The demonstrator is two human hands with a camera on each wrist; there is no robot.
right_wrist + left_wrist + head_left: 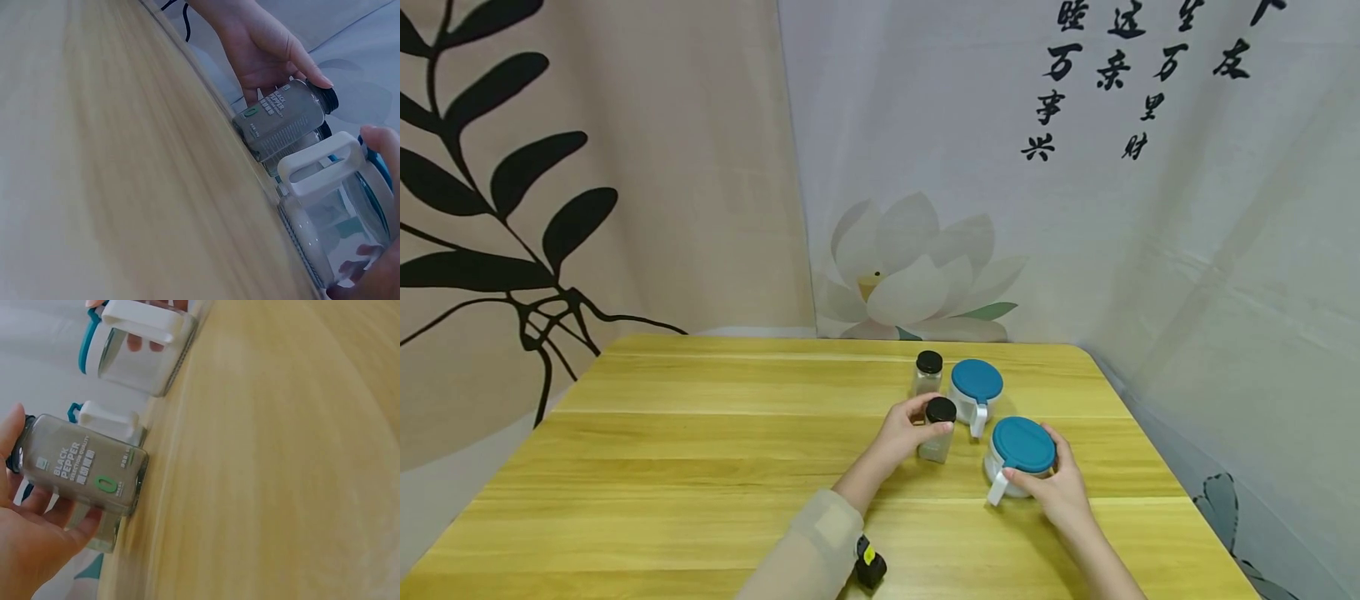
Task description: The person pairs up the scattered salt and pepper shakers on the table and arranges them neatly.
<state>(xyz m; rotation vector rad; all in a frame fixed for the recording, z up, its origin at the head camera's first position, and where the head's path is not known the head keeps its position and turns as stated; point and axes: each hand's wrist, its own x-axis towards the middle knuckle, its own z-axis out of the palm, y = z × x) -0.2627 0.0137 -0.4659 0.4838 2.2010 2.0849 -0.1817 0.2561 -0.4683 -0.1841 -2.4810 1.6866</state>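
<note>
My left hand (901,433) grips a black pepper jar (84,464) with a black lid, thumb near the lid and fingers round the far side. With my right hand (1060,483) I hold a clear jar (325,228) that has a blue lid (1023,444) and a white handle (322,164), the thumb by the lid and fingers round the glass. Behind the pepper jar stands a second black-lidded jar (928,375). Next to that is another blue-lidded jar (976,382), its white handle facing me. Both held jars are upright, close over or on the wooden table.
The wooden table (700,467) has its back edge just past the rear jars. A small black object (870,568) with a yellow mark shows at my left sleeve (820,542). Printed cloth (925,125) hangs behind the table.
</note>
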